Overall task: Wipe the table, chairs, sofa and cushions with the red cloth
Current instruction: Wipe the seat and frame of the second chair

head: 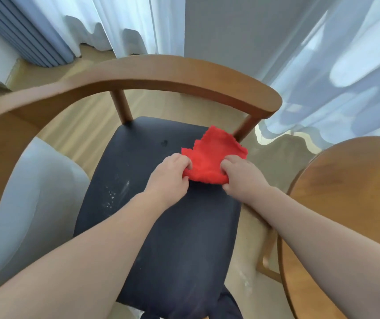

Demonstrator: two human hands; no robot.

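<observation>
Two hands (168, 176) (242, 176) gripping red cloth (212, 157), chair (161, 77), table (357, 192) beside

Red cloth (214, 155) on chair seat (161, 226)

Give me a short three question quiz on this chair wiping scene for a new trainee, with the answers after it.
1. True or false: both hands grip the red cloth.
2. The white specks on the dark seat lie on which side of the cloth? A) left B) right
3. What wooden thing shows at the right edge?

Key
1. True: left hand and right hand both pinch it.
2. A
3. A round table.
</observation>
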